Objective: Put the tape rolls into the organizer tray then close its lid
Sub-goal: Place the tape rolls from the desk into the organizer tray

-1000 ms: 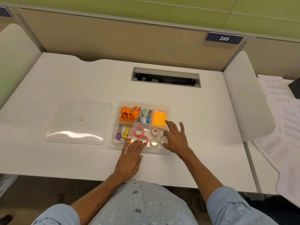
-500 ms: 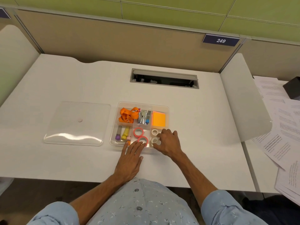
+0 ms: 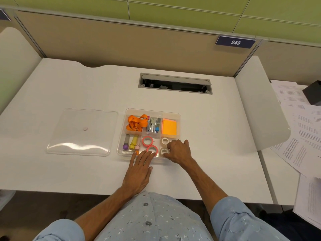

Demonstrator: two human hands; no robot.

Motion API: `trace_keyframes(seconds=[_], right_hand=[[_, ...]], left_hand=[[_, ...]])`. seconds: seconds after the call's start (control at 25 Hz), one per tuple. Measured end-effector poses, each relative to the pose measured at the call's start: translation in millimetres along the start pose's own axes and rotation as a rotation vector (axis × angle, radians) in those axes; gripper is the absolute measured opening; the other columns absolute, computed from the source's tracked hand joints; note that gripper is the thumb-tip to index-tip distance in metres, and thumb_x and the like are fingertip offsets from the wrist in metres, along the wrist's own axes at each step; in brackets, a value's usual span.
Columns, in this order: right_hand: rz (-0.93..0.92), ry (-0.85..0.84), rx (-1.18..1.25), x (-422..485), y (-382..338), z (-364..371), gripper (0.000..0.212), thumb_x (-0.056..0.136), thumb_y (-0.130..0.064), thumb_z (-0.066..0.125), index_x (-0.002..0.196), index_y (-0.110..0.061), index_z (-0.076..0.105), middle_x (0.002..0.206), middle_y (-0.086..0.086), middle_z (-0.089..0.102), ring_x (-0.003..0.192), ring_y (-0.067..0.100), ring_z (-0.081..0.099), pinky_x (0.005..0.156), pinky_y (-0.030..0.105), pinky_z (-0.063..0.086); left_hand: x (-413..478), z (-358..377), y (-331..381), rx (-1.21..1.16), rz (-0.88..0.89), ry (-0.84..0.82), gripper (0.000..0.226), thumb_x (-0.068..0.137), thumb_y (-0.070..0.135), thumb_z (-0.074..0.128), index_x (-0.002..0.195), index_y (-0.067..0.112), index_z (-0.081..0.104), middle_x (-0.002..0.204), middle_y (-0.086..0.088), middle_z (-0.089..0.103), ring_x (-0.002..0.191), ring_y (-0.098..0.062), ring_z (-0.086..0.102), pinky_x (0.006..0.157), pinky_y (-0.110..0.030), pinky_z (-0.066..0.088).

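Note:
The clear organizer tray (image 3: 153,111) sits mid-table with its lid off. Two pink tape rolls (image 3: 147,141) lie in its front middle compartment. Beside them, two white tape rolls (image 3: 165,141) show in the front right compartment. My right hand (image 3: 178,151) is curled over that compartment, thumb against the nearer white roll, and it hides whatever is under the fingers. Palm down on the table, my left hand (image 3: 139,173) has its spread fingertips on the tray's front edge by the nearer pink roll. The clear lid (image 3: 81,131) lies flat to the tray's left.
The tray also holds an orange lanyard (image 3: 136,122), staplers (image 3: 153,125), orange sticky notes (image 3: 169,126) and markers (image 3: 130,142). A cable slot (image 3: 175,83) opens at the back of the desk. Printed papers (image 3: 298,136) and a black box (image 3: 313,93) lie at right.
My right hand went from spread over the tray's right side to curled over the white rolls, hiding a third white roll. The left hand stayed put.

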State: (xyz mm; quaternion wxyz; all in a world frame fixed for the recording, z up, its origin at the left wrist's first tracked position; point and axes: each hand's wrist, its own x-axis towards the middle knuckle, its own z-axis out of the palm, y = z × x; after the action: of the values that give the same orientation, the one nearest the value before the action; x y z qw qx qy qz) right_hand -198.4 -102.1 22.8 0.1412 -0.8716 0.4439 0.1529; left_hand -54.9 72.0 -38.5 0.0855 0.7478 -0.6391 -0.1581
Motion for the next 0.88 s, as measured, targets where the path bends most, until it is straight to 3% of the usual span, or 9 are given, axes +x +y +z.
trace_keyframes(seconds=[0.28, 0.52, 0.68, 0.88], right_hand=[[0.042, 0.031, 0.048, -0.6, 1.0, 4.0, 0.024, 0.102, -0.02, 0.054, 0.108, -0.012, 0.075, 0.11, 0.007, 0.078, 0.11, 0.027, 0.07, 0.115, 0.048, 0.036], [0.084, 0.085, 0.011, -4.0, -3.7, 12.1, 0.024, 0.103, -0.022, 0.054, 0.109, -0.012, 0.075, 0.109, 0.008, 0.077, 0.116, 0.024, 0.063, 0.11, 0.045, 0.038], [0.095, 0.072, 0.01, -5.2, -6.0, 14.1, 0.026, 0.101, -0.022, 0.056, 0.114, -0.013, 0.076, 0.116, 0.008, 0.075, 0.128, 0.023, 0.058, 0.117, 0.048, 0.034], [0.059, 0.045, -0.034, -9.5, -8.5, 13.8, 0.031, 0.104, -0.024, 0.051, 0.116, -0.01, 0.075, 0.122, 0.009, 0.076, 0.141, 0.024, 0.051, 0.124, 0.054, 0.029]], left_hand=[[0.1, -0.8, 1.1, -0.01, -0.002, 0.002, 0.058, 0.112, 0.038, 0.038, 0.167, 0.023, 0.025, 0.174, -0.003, 0.03, 0.164, -0.022, 0.021, 0.137, -0.054, 0.008], [-0.1, -0.4, 0.7, 0.023, -0.007, -0.012, 0.058, 0.113, 0.041, 0.03, 0.168, 0.026, 0.018, 0.177, 0.001, 0.023, 0.165, -0.019, 0.013, 0.137, -0.05, 0.0], [0.0, -2.5, 2.0, -0.006, 0.006, 0.006, 0.057, 0.112, 0.039, 0.038, 0.166, 0.023, 0.027, 0.174, -0.003, 0.031, 0.164, -0.023, 0.021, 0.137, -0.053, 0.005], [0.8, -1.9, 1.8, 0.028, -0.011, -0.022, 0.058, 0.113, 0.044, 0.03, 0.168, 0.026, 0.019, 0.177, 0.0, 0.023, 0.165, -0.02, 0.013, 0.137, -0.051, -0.001]])
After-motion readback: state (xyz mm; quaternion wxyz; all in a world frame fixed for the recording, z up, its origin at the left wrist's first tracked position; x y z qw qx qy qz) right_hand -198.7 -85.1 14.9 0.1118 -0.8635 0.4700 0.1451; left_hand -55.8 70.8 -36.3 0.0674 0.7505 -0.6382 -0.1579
